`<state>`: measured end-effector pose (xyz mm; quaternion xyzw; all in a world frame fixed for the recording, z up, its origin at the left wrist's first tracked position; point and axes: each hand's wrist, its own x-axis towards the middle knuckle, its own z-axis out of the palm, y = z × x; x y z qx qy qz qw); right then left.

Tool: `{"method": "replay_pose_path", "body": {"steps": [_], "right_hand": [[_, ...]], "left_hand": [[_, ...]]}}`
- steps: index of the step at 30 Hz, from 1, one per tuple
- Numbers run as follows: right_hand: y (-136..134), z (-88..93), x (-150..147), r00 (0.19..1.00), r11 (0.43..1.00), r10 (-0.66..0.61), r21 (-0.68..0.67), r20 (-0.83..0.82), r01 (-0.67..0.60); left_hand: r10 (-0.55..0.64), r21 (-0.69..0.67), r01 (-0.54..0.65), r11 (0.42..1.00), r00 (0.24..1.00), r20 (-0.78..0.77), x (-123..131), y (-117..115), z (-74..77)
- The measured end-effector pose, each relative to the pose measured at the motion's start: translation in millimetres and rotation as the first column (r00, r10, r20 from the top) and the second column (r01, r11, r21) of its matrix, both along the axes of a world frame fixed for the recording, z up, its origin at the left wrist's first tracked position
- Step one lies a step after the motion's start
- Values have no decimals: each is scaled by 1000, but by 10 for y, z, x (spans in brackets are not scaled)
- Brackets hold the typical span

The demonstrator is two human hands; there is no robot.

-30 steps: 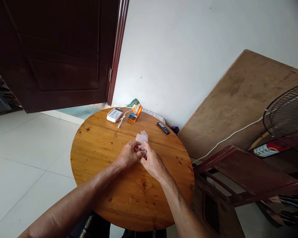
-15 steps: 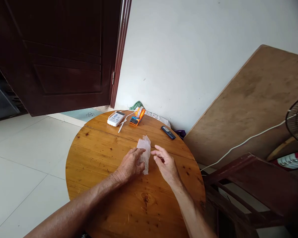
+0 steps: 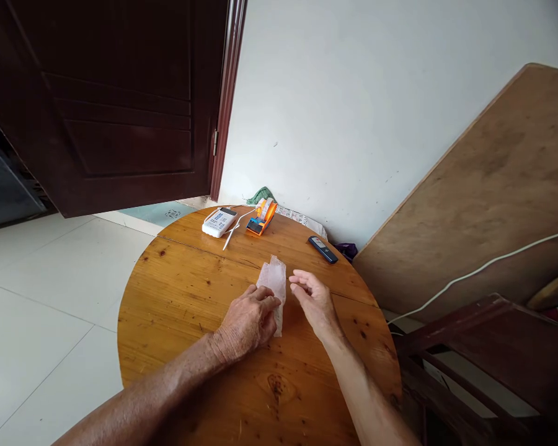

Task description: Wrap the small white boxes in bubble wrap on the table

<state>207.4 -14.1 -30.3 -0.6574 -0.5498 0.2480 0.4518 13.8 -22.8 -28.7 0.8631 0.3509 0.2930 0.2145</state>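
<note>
A crumpled, whitish translucent sheet [image 3: 275,279], like thin wrap or tissue, lies lengthwise near the middle of the round wooden table. My left hand [image 3: 252,317] rests over its lower left part, fingers curled onto it; the thumb is partly hidden, and so is the sheet beneath. Just right of the sheet is my right hand [image 3: 315,300], held above the wood with fingers loosely bent and thumb apart from them. Nothing shows between its fingers.
Toward the back of the table [image 3: 167,297] are a white power bank [image 3: 219,222] with a cable, an orange tape dispenser [image 3: 261,217] and a dark handheld device [image 3: 323,249]. A white wall stands behind, and a dark wooden chair [image 3: 488,347] on the right.
My left fingers have curled in closer on the sheet, and the hand has slid slightly down. The right hand stays beside the sheet. The view has shifted a little.
</note>
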Motion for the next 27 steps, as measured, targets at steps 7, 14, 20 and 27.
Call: {"method": "replay_pose_path", "body": {"steps": [7,14,20,27], "right_hand": [[246,62,-37,977,957,-16,-286,-214,-47],[439,98,-198,958,967,94,-204,-270,-152],[196,211,-285,922,982,174,-4,-345,-187],[-302,324,-330,971,968,238,86,-9,-237]], "left_hand": [[20,20,-20,1000,1000,20,17,-3,-44],[-1,-58,0,998,1000,-16,0,13,-10],[32,-102,-30,994,999,17,16,29,-78],[253,-165,-238,957,964,79,13,-54,-93]]}}
